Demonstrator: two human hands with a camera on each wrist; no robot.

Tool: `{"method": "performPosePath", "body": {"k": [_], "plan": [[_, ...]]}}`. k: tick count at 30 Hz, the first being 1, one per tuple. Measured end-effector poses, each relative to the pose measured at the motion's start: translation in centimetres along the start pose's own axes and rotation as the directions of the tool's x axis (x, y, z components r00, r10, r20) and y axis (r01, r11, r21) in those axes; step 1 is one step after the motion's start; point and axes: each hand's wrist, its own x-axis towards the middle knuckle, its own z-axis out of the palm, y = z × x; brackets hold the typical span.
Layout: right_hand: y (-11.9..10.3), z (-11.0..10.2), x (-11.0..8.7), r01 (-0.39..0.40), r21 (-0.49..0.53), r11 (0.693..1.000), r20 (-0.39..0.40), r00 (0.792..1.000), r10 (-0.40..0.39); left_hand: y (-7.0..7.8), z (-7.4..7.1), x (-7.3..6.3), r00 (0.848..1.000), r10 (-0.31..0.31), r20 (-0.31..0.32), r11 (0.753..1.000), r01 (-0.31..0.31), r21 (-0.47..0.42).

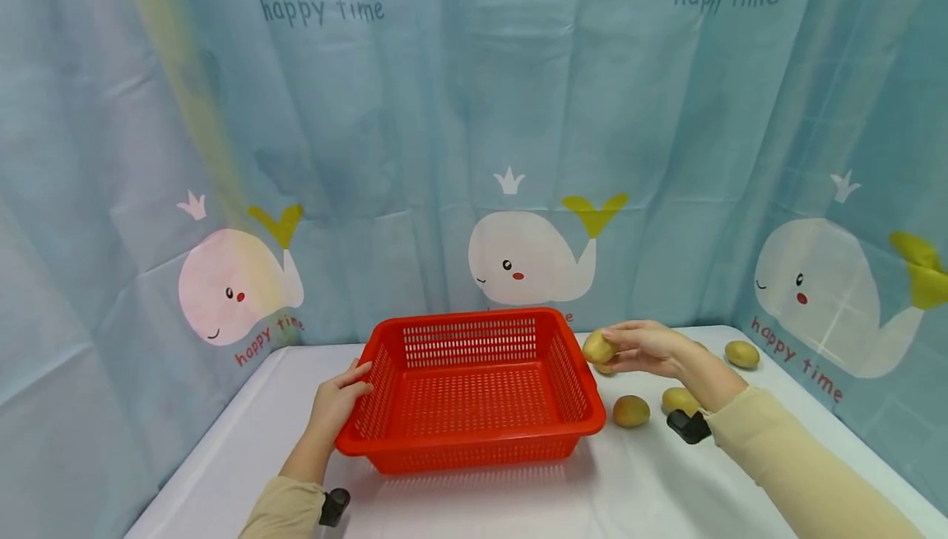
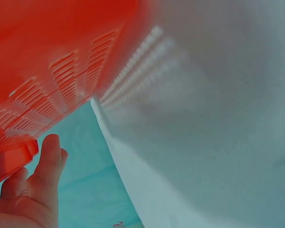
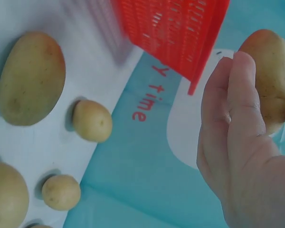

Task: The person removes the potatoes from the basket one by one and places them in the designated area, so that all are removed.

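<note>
A red plastic basket with slotted walls stands on the white table; only its perforated floor shows inside. My left hand grips its left rim; in the left wrist view, the thumb points up beside the basket's outer wall. Just outside the right rim, my right hand pinches a yellowish potato between fingers and thumb, raised above the table. In the right wrist view that potato is partly hidden behind the fingers. A reddish-brown potato lies close to the basket's right side.
More potatoes lie on the right of the table, among them one under the right wrist and one near the far right corner. A light blue curtain printed with whales hangs around the table.
</note>
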Motion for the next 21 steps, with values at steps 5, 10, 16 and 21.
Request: {"method": "performPosePath", "body": {"k": [5,10,16,21], "plan": [[0.0,-0.9,-0.7,0.004,0.040,0.999,-0.016,1.000,-0.003,0.1,0.0,0.1,1.000,-0.006,-0.001,1.000,0.006,-0.010],[0.1,-1.7,-1.2,0.013,0.012,1.000,-0.038,0.999,-0.012,0.1,0.1,0.1,1.000,-0.017,-0.006,1.000,0.017,-0.009],[0.2,-2.3,-2.0,0.003,0.012,1.000,-0.066,0.998,-0.002,-0.1,0.1,0.0,1.000,-0.013,0.001,1.000,0.013,0.006],[0.0,-2.9,-2.7,0.008,0.027,1.000,-0.075,0.997,-0.006,-0.2,0.1,0.2,1.000,0.000,0.000,1.000,0.000,0.023]]}}
